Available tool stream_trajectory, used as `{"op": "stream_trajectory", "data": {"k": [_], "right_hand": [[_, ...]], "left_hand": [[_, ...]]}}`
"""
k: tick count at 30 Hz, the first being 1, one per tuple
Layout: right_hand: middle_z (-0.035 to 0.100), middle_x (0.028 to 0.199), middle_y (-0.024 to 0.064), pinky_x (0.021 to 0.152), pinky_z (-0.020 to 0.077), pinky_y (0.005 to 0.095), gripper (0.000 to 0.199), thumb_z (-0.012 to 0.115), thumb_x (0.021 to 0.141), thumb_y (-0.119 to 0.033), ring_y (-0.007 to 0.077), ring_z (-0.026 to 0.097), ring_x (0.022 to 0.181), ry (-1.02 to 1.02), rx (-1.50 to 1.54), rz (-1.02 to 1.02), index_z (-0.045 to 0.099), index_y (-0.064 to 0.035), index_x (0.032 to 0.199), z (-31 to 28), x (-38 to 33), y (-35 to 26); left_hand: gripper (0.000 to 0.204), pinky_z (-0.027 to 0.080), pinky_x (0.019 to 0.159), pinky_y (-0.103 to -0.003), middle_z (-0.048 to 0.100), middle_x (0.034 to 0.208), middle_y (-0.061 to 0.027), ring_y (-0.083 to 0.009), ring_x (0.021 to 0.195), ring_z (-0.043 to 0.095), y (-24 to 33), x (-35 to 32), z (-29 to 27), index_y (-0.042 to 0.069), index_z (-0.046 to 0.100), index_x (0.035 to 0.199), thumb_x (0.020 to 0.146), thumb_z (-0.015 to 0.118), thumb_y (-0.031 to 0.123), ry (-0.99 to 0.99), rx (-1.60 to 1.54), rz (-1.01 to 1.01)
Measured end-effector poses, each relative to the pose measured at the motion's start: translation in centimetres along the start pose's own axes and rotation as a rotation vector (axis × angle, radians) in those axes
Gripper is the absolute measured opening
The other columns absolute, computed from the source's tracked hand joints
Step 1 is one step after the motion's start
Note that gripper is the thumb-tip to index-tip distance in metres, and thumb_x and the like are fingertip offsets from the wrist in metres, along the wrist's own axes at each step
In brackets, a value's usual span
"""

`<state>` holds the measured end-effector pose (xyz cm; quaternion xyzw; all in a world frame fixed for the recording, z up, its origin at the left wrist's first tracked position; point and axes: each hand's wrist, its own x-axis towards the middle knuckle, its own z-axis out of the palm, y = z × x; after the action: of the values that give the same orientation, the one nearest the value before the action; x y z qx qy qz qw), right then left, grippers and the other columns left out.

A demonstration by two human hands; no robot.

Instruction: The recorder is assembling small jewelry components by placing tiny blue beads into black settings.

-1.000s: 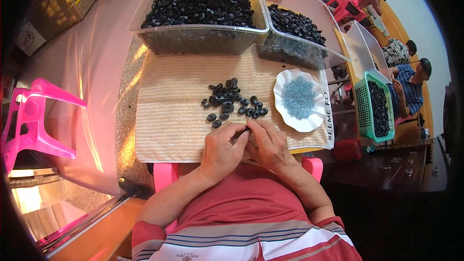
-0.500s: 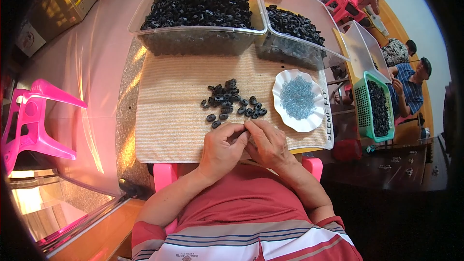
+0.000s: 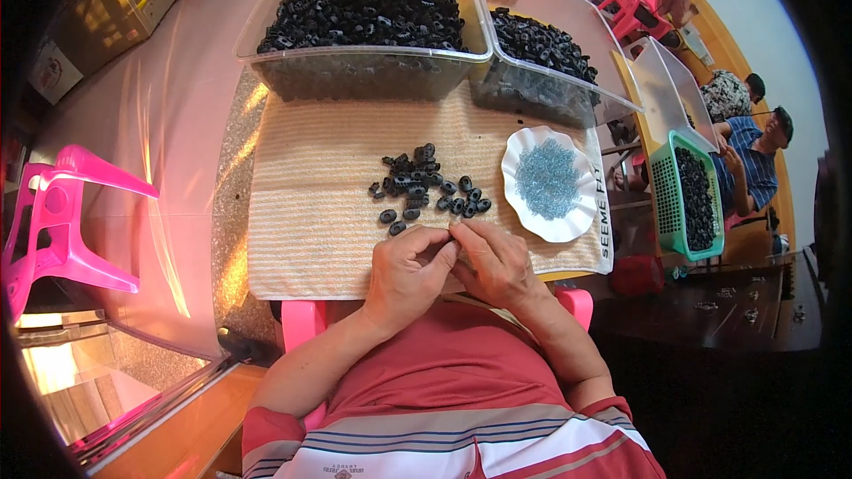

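Observation:
At the near edge of a striped beige towel (image 3: 306, 213), my left hand (image 3: 406, 277) and my right hand (image 3: 499, 264) meet with their fingertips pinched together. A dark sliver shows between them, but the fingers cover most of whatever is held. Just beyond lies a loose pile of small black plastic parts (image 3: 408, 182), several of them oval with a hole in the middle. To the right of the pile, a white wavy-rimmed plate (image 3: 568, 229) bears a heap of tiny bluish clear pieces (image 3: 546, 179).
Two clear plastic bins, a large one (image 3: 364, 75) and a smaller one (image 3: 532, 93), stand at the far edge, filled with black parts. A green basket (image 3: 666, 213) of similar parts sits at right, near a seated person (image 3: 754, 160). A pink stool (image 3: 67, 226) is at left.

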<state>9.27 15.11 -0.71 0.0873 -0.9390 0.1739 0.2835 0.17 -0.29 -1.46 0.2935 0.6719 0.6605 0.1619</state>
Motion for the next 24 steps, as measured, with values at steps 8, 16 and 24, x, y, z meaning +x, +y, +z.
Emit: {"op": "stream_trajectory", "data": {"k": [8, 16, 24], "right_hand": [[0.067, 0.111, 0.0187, 0.074, 0.0588, 0.0392, 0.047, 0.078, 0.080, -0.014, 0.0330, 0.070, 0.093, -0.026, 0.020, -0.007, 0.062, 0.0018, 0.122, -0.10, -0.17, 0.35], [0.068, 0.111, 0.0192, 0.074, 0.0591, 0.0396, 0.047, 0.079, 0.080, -0.015, 0.0337, 0.070, 0.093, -0.030, 0.028, -0.003, 0.063, 0.0019, 0.121, -0.11, -0.39, 0.45], [0.069, 0.110, 0.0200, 0.074, 0.0592, 0.0400, 0.046, 0.080, 0.081, -0.016, 0.0343, 0.071, 0.092, -0.009, 0.105, 0.062, 0.064, 0.0019, 0.120, 0.00, -0.58, 0.57]], "left_hand": [[0.015, 0.054, 0.066, -0.030, 0.073, 0.086, -0.0134, -0.0191, 0.075, 0.070, -0.37, 0.01, -0.26, -0.002, 0.073, 0.100, 0.091, 0.073, 0.009, -0.035, -0.054, -0.066], [0.017, 0.055, 0.069, -0.030, 0.075, 0.089, -0.0140, -0.0180, 0.078, 0.072, -0.22, 0.00, -0.23, -0.003, 0.074, 0.101, 0.092, 0.072, 0.011, -0.056, -0.051, -0.105], [0.017, 0.056, 0.069, -0.030, 0.075, 0.088, -0.0140, -0.0185, 0.077, 0.072, -0.17, -0.07, -0.21, -0.003, 0.074, 0.100, 0.093, 0.072, 0.012, -0.049, -0.061, -0.117]]}}
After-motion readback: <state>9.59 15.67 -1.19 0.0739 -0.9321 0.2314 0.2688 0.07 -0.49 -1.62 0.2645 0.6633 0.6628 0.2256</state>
